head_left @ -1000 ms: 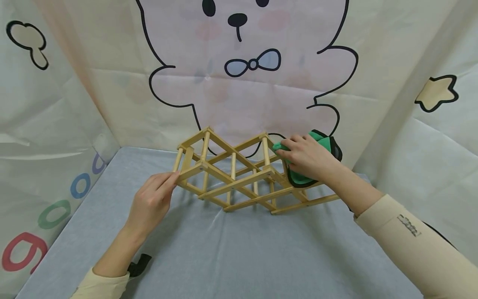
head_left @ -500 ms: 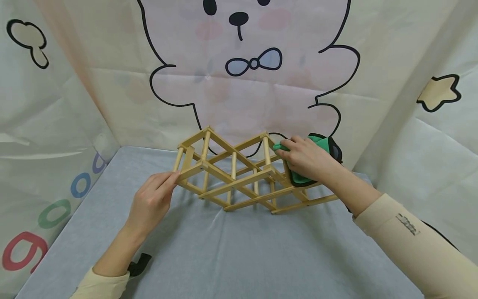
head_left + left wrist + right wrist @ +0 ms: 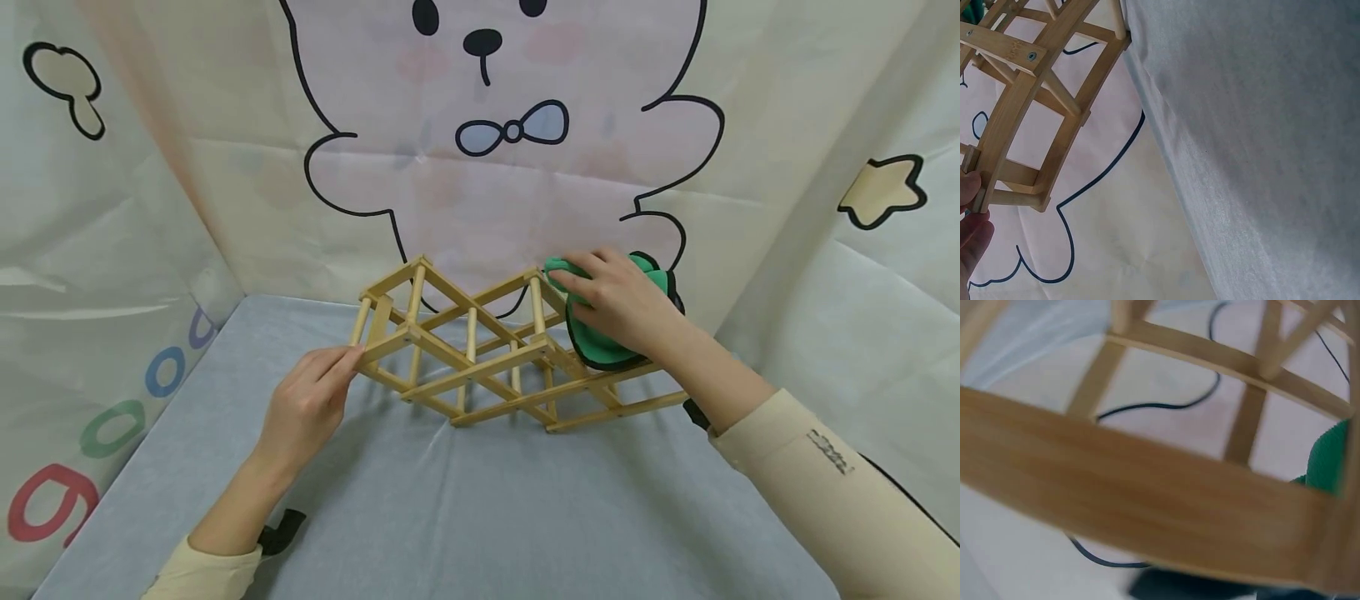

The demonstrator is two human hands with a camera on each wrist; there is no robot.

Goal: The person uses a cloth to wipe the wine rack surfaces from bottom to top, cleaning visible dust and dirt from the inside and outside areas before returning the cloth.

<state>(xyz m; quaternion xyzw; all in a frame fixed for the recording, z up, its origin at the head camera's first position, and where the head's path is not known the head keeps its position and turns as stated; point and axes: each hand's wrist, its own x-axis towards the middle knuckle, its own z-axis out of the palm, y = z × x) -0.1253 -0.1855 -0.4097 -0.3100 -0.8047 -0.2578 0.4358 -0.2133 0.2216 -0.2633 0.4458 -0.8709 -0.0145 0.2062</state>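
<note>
A lattice-like folding wooden rack point(image 3: 480, 368) with crossed slats and round dowels stands on the cloth-covered table. At its left end, my left hand point(image 3: 303, 408) pinches the corner of a slat; the left wrist view shows thumb and fingertips point(image 3: 975, 240) on that wooden end point(image 3: 1004, 125). Toward the right end, my right hand point(image 3: 626, 304) grips a green cloth point(image 3: 600, 346) with black edging, bunched under the fingers over the upper slats. In the right wrist view a broad slat point(image 3: 1147, 494) fills the middle, blurred, and a bit of green cloth shows at the right edge.
A pale blue-grey cloth point(image 3: 465, 508) covers the table. Printed fabric walls point(image 3: 247, 192) with cartoon drawings rise close behind the rack and along both sides. A black strap piece point(image 3: 282, 533) sticks out beside my left wrist.
My right hand has risen slightly with the green cloth, whose lower edge has shifted up and left along the rack. The left hand keeps its hold, and the rack stays in place.
</note>
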